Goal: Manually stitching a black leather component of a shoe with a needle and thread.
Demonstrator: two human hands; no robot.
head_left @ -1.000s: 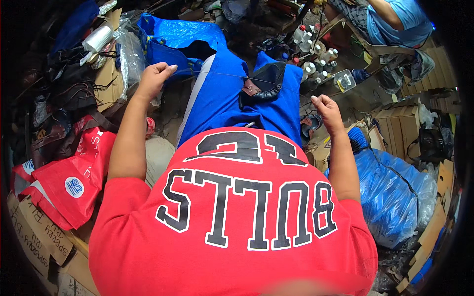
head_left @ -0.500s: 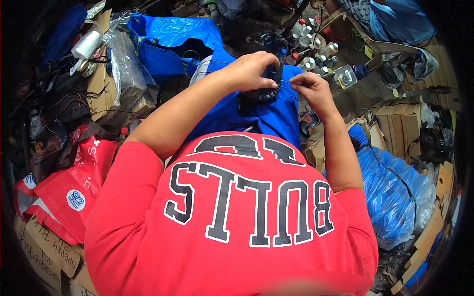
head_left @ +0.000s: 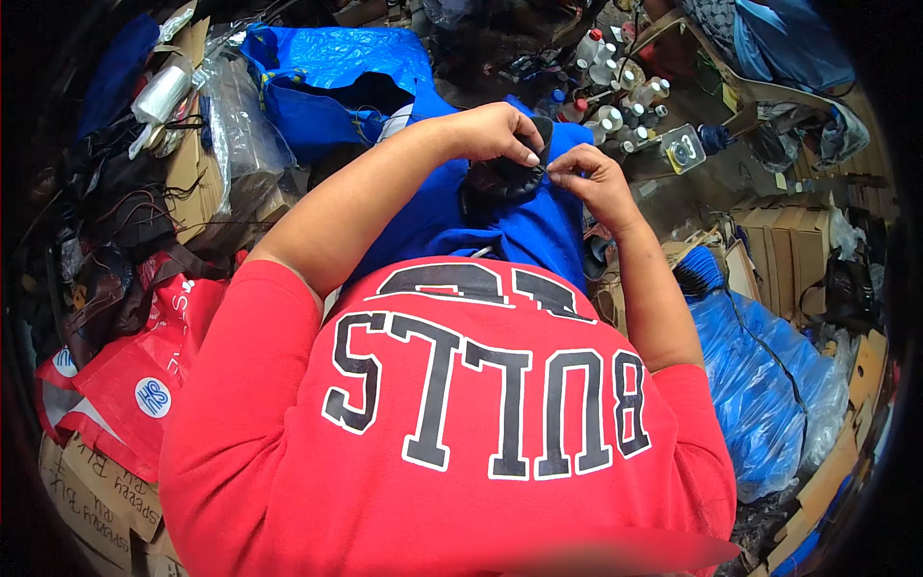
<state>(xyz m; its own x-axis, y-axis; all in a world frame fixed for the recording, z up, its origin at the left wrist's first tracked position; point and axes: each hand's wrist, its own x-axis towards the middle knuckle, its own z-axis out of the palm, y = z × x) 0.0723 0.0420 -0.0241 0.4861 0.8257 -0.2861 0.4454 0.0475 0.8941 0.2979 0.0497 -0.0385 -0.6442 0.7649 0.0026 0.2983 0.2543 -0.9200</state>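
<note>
Red short-sleeved shirt [head_left: 452, 452], large black block letters outlined in white, bare forearms, bare hands [head_left: 495, 130]

Bright, sharp centre; dark fisheye rim

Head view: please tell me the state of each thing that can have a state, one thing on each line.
Left hand: closed on the black piece, pinching its edge.
Right hand: pinching the same black piece.
Black piece: held by both hands over the blue cloth.
Blue cloth: spread on the lap.
Blue bag: open.
White bottles: upright, capped.
</note>
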